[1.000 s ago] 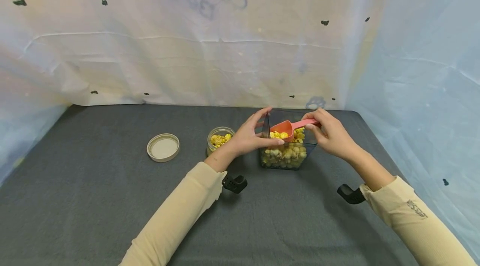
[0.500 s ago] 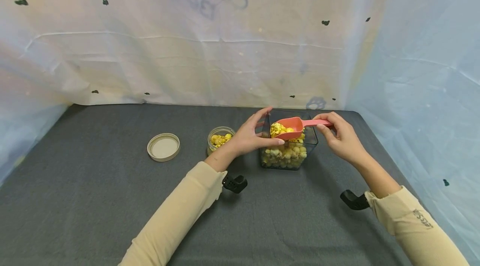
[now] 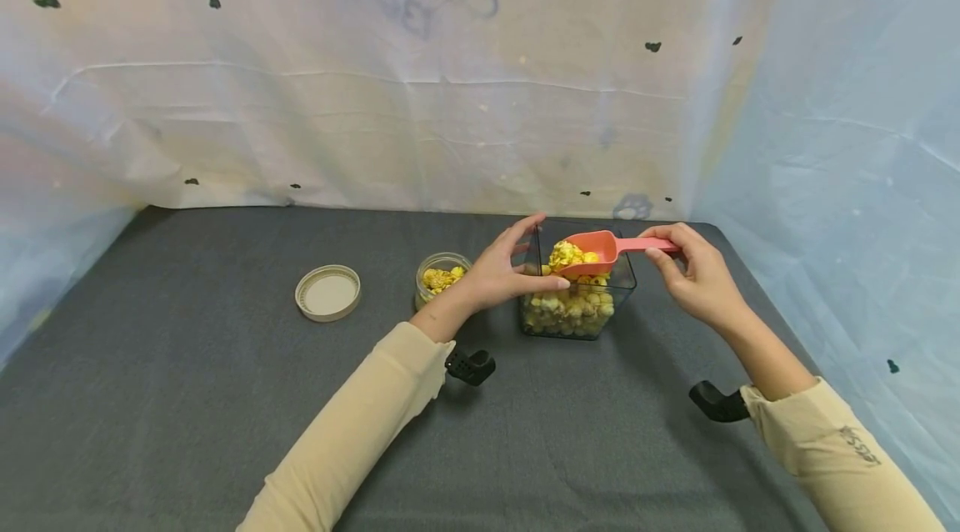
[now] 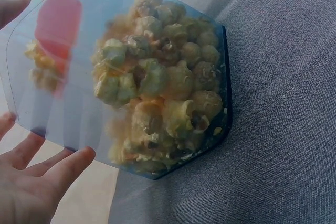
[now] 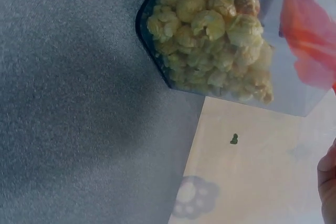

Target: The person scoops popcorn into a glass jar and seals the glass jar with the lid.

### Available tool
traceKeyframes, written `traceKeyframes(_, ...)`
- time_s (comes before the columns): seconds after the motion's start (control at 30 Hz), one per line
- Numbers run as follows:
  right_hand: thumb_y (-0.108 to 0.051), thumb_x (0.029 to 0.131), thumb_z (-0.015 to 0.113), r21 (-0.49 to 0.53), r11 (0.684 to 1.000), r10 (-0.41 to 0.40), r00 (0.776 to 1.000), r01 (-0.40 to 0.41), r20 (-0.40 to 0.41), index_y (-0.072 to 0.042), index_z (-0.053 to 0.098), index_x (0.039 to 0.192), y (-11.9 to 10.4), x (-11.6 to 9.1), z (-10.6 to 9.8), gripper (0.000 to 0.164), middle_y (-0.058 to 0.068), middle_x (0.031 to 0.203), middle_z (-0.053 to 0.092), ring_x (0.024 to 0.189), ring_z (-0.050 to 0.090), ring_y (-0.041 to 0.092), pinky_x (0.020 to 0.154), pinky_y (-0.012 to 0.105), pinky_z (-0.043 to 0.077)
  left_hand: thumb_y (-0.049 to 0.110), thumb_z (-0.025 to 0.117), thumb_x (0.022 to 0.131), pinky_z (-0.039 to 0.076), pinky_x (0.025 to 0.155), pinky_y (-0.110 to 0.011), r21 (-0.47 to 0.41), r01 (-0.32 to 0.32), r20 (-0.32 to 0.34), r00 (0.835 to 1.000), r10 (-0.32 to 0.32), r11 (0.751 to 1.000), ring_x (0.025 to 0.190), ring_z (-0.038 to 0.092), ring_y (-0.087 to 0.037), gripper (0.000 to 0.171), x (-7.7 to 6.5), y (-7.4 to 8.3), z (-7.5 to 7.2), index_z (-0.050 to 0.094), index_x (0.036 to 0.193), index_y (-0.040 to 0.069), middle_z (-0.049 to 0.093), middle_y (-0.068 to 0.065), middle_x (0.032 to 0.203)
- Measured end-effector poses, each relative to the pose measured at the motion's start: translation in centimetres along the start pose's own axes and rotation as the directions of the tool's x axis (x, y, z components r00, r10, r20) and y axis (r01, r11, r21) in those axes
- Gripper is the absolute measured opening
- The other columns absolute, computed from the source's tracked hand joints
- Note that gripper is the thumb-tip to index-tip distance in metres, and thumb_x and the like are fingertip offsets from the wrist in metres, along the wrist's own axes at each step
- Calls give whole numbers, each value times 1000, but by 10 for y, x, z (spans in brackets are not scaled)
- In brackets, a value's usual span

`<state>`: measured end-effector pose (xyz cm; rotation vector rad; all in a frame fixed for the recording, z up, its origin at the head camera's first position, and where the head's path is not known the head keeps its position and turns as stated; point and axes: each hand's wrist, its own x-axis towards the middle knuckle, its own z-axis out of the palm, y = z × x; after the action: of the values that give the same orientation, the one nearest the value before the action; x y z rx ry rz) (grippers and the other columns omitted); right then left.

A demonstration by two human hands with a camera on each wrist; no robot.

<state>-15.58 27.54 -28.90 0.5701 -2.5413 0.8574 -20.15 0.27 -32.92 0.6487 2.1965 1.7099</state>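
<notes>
A clear, dark-tinted plastic container (image 3: 570, 317) stands on the grey cloth, partly filled with yellow popcorn (image 5: 215, 30). My left hand (image 3: 495, 273) holds its left side, thumb along the front wall and fingers spread behind; in the left wrist view fingertips (image 4: 79, 161) touch the wall. My right hand (image 3: 693, 278) pinches the handle of a coral-pink scoop (image 3: 607, 253) from the right. The scoop's bowl, heaped with popcorn (image 3: 567, 255), is at the container's mouth, above the popcorn inside. Through the clear wall the scoop (image 4: 59, 24) looks blurred.
A round glass jar (image 3: 420, 286) with yellow popcorn stands left of the container, partly hidden behind my left wrist. Further left lies a round pale lid (image 3: 327, 293). A draped sheet (image 3: 375, 132) rises behind the table's back edge.
My right hand has drawn the scoop rightward and slightly up from within the popcorn, and its load now shows. My left hand and the container have stayed in place.
</notes>
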Motion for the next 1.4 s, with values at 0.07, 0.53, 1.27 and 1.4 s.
traceKeyframes(0.07, -1, 93, 59, -17, 1000, -10, 1000, 10, -7, -2, 64, 108, 0, 0, -1, 16, 2, 87, 51, 70, 38, 5, 57, 21, 31, 31, 79, 79, 41, 107, -44, 3, 3, 2, 1000, -3, 1000, 142, 30, -28, 88, 1, 0, 0, 26, 149, 39, 23, 3, 156)
traceKeyframes(0.53, 2, 92, 59, -11, 1000, -26, 999, 25, -38, 0, 64, 108, 5, -3, -1, 17, 2, 87, 50, 71, 39, 5, 57, 21, 32, 31, 80, 78, 41, 108, -44, 4, 20, 6, 1000, -20, 1000, 142, 30, -27, 90, 3, 1, -2, 26, 150, 37, 21, 5, 157)
traceKeyframes(1.27, 9, 91, 55, 53, 999, 14, 997, -10, -75, 7, 62, 108, 3, -4, 8, 18, 2, 91, 49, 70, 38, 3, 56, 16, 31, 47, 79, 74, 35, 109, -52, 227, 16, -63, 998, -2, 974, 141, 31, -22, 94, -4, 3, -7, 26, 151, 34, 31, 3, 153)
traceKeyframes(1.4, 6, 92, 57, 69, 998, 22, 996, -16, -86, 6, 63, 108, 2, -4, 3, 18, -2, 90, 49, 69, 39, 3, 55, 16, 32, 47, 78, 77, 34, 112, -47, 227, -10, -68, 997, 26, 974, 140, 32, -21, 88, -7, 4, -13, 30, 149, 32, 32, 3, 152)
